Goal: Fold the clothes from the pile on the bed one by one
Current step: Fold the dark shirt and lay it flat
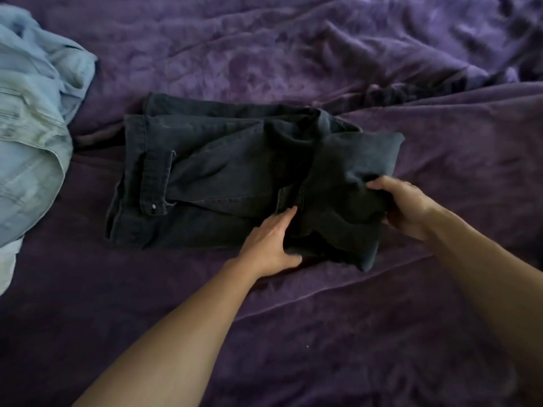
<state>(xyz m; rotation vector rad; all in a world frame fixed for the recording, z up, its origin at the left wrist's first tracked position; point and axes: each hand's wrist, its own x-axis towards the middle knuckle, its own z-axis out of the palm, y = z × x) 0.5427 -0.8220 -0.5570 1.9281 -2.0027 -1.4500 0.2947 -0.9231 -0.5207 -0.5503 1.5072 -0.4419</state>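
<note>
Black jeans (223,174) lie mid-bed on the purple blanket (323,60), long axis running left to right, waistband end at the left. Right hand (408,210) grips the doubled-over right end, fingers closed on the cloth; left hand (270,239) rests flat and open beside it. Pale denim pile (32,127) sits far left.
</note>
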